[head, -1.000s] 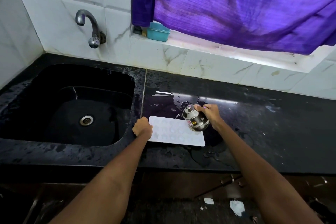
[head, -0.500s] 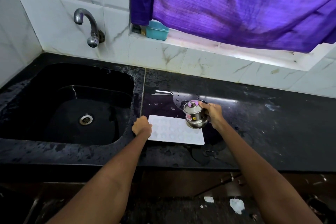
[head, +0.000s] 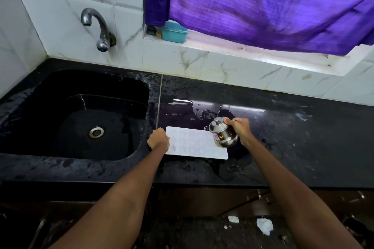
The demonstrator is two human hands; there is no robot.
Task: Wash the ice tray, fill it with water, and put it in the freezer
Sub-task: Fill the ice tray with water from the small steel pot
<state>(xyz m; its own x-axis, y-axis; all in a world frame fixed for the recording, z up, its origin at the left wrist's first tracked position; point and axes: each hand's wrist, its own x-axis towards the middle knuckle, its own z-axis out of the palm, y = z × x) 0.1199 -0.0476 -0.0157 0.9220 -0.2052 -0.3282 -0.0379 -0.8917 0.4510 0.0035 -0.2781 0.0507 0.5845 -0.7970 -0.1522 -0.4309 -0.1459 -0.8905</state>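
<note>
A purple curtain (head: 263,4) hangs over a teal box (head: 174,32) on the sill, beside a wall tap (head: 97,26) above the black sink (head: 81,115).

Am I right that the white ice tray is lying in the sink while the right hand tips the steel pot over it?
Not quite: the head view shows the ice tray on the counter beside the sink; the right hand does tip the steel pot over it.

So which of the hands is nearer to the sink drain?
Left. The left hand grips the ice tray beside the sink, closer to the drain. The right hand holds the steel pot beyond the tray.
</note>
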